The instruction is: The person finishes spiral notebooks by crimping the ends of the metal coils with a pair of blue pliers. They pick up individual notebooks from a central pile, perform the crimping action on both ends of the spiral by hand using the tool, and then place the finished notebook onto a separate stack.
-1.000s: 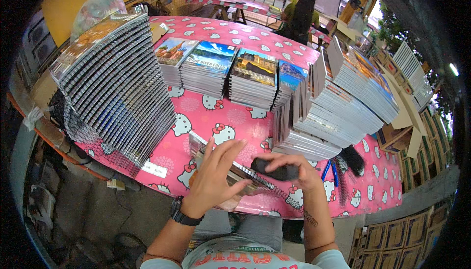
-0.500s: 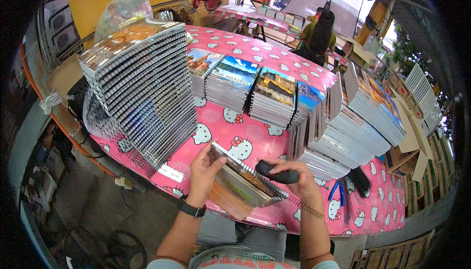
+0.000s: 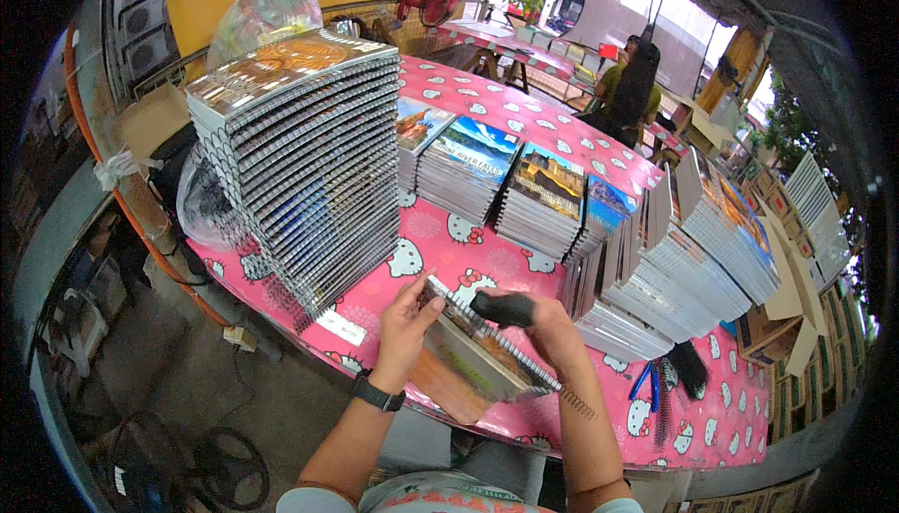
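Note:
A notebook (image 3: 482, 363) with a brown picture cover is tilted above the near edge of the pink table (image 3: 433, 227). My left hand (image 3: 410, 326) grips its upper left end, the thumb on the cover and the fingers behind. A wire spiral (image 3: 529, 363) runs along the notebook's upper edge, and its loose coil tail (image 3: 576, 403) sticks out past the lower right corner near my right wrist. My right hand (image 3: 554, 333) is closed round a black rounded tool (image 3: 503, 308), whose tip is at the spiral; its kind I cannot make out.
At left stands a tall stack of spiral notebooks (image 3: 314, 167). Shorter stacks (image 3: 465, 162) line the middle, and piled notebooks (image 3: 674, 265) lean at right. Blue-handled pliers (image 3: 644, 379) lie beside a black brush-like thing (image 3: 690, 368). A person (image 3: 637, 87) sits farther back.
My right hand and the black tool have shifted left along the spiral, and the hand has turned so its back shows more. My left hand keeps its hold on the notebook.

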Action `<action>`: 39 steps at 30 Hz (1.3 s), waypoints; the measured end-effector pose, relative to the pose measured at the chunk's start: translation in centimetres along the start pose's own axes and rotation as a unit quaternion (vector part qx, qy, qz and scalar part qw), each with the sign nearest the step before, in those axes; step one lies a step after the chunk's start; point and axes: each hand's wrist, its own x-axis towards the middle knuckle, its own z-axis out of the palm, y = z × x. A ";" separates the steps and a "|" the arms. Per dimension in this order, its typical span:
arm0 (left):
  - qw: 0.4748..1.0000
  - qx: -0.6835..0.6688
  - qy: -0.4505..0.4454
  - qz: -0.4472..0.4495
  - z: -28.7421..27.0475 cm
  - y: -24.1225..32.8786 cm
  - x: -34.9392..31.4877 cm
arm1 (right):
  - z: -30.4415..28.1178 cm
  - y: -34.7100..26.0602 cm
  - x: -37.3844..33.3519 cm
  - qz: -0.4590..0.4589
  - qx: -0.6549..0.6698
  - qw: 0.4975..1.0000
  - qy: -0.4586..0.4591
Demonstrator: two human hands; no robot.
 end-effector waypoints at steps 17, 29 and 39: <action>0.997 0.008 -0.068 -0.020 1.6 2.5 0.7 | -3.1 -3.5 -2.0 -0.042 -0.277 0.957 0.079; 0.968 0.134 -0.177 0.114 7.4 6.0 -1.1 | 1.8 -7.1 -4.3 -0.156 -0.216 0.951 0.157; 0.951 0.182 -0.192 0.160 8.1 6.6 -2.8 | 0.6 -8.9 -5.4 -0.205 -0.353 0.905 0.124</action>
